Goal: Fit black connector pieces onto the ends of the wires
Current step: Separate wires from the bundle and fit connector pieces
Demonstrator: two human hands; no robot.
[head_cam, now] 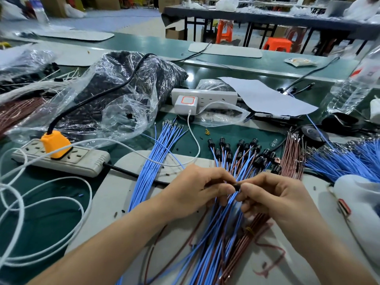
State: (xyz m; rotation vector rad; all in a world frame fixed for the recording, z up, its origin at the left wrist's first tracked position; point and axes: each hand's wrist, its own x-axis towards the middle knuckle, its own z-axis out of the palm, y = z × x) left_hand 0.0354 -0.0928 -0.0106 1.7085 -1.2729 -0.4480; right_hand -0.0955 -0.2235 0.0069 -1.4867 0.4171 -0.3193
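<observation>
While both hands meet over the grey mat, the left hand and the right hand pinch one small black connector between curled fingertips, above a pile of blue and brown wires. Just behind lie finished wires with connectors on their ends. Farther left are a power strip and a plastic bag.

A single head-worn wide-angle camera looks forward and down across the green table, facing the hall beyond it. The left hand and right hand lie close under the lens, pinching a black connector piece just below frame centre. The far background is blurred and apparently distant.
</observation>
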